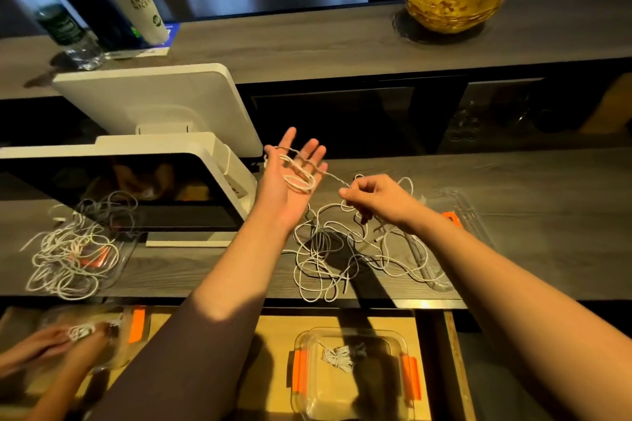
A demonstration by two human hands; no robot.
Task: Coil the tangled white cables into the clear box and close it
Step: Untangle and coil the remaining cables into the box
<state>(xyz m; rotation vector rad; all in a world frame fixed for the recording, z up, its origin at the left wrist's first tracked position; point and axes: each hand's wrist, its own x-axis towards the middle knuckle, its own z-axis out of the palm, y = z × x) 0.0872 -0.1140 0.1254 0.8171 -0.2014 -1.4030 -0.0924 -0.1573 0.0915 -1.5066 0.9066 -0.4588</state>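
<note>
My left hand [290,174] is raised palm up with straight fingers, and several loops of white cable [301,178] are wound around its fingers. My right hand [372,196] pinches the same cable just right of the left palm, so a short taut stretch runs between them. Below both hands a tangle of white cables [338,249] lies spread on the grey wooden counter. A clear box with orange clips [352,372] sits on the lower shelf and holds one small coiled bundle [337,357]. A clear lid [458,215] lies on the counter to the right.
A white point-of-sale terminal [164,161] stands at the left. Another cable tangle [73,256] lies over a clear lid at the counter's left. Another person's hands [51,345] handle a coil at the bottom left. Bottles [68,27] and a wicker basket [451,0] stand on the back shelf.
</note>
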